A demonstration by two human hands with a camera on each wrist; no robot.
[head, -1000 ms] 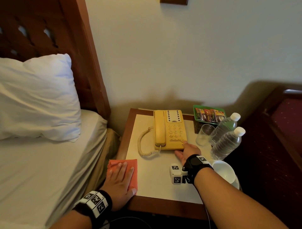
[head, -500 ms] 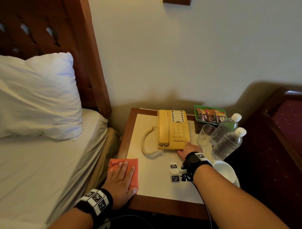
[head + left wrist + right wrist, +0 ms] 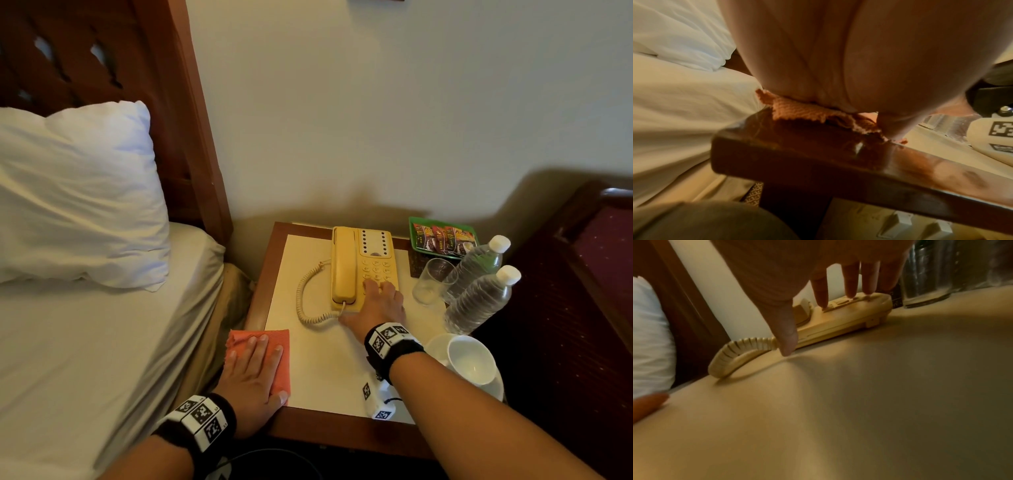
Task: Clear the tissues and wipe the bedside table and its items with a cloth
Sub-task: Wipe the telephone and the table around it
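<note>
An orange cloth (image 3: 281, 337) lies on the near left corner of the bedside table (image 3: 325, 370). My left hand (image 3: 253, 363) presses flat on it with straight fingers. The left wrist view shows the cloth (image 3: 797, 112) bunched under the palm at the table's wooden edge (image 3: 818, 159). A yellow telephone (image 3: 344, 267) sits at the back middle, its coiled cord (image 3: 303, 301) looping to the left. My right hand (image 3: 378, 305) rests on the phone. Its fingers (image 3: 851, 280) touch the keypad, and the thumb (image 3: 786, 331) points down at the phone's (image 3: 849, 316) front edge. I see no tissues.
On the table's right side stand a clear glass (image 3: 431, 281), two water bottles (image 3: 479, 301), a green tray of sachets (image 3: 442, 238) and a white cup on a saucer (image 3: 471, 359). The bed (image 3: 85, 342) and pillow (image 3: 75, 192) are on the left. Dark wooden furniture (image 3: 582, 308) is on the right.
My right hand has slid forward from the phone's near right corner onto its keypad. The left hand stays flat on the cloth.
</note>
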